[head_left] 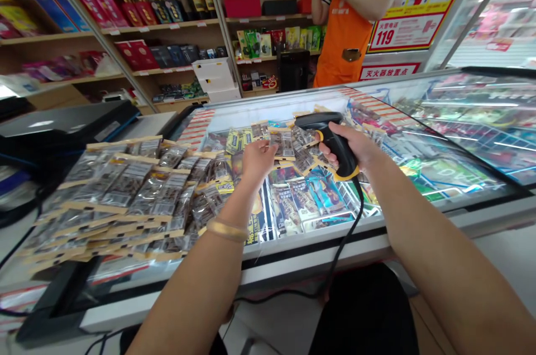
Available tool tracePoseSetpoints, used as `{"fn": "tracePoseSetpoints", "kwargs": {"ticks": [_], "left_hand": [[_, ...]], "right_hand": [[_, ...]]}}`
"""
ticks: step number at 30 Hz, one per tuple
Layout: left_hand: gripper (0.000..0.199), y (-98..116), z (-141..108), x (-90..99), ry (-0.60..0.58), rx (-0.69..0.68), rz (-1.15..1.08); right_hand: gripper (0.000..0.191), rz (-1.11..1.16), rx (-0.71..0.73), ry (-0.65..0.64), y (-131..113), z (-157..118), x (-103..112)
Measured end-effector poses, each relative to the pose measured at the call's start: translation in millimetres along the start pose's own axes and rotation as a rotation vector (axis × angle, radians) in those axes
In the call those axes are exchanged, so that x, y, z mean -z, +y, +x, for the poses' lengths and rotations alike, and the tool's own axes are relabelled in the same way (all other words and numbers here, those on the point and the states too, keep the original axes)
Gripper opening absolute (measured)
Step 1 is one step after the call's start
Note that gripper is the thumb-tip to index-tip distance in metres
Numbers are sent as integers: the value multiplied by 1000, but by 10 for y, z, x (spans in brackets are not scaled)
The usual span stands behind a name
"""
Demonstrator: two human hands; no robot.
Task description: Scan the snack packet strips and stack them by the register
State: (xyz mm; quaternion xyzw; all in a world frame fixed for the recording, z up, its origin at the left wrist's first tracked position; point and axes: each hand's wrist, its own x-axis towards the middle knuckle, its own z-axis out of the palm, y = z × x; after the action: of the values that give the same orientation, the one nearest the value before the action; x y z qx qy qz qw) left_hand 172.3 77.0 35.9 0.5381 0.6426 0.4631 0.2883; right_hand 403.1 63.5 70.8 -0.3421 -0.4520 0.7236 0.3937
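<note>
My right hand (355, 145) is wrapped round the grip of a black and yellow barcode scanner (320, 119), whose head points left and whose cable hangs down. My left hand (260, 158), with a gold bangle at the wrist, is closed with its fingertips at the edge of a small clear snack packet (282, 142). That packet has tan strips at its ends and a printed label. Similar packets lie under and beside the scanner. A large heap of them (125, 182) spreads to the left of my left hand on the freezer's glass top.
Ice cream packs (293, 204) show through the chest freezer's glass (439, 148). A black machine (71, 120) stands at the far left. Behind the freezer stands a person in an orange apron (341, 37), before shelves (167, 25) of boxes and bottles. The scanner cable (343, 243) crosses the freezer's front edge.
</note>
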Motion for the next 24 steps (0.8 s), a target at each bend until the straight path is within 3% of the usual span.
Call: {"fn": "tracePoseSetpoints", "kwargs": {"ticks": [7,24], "left_hand": [[10,84,-24,70,186,5,-349],[18,-53,68,77,208,-117,-183]], "right_hand": [[35,-29,-59,-26,35,-29,-73],[48,-187,-76,-105,97,-19,-108]]}}
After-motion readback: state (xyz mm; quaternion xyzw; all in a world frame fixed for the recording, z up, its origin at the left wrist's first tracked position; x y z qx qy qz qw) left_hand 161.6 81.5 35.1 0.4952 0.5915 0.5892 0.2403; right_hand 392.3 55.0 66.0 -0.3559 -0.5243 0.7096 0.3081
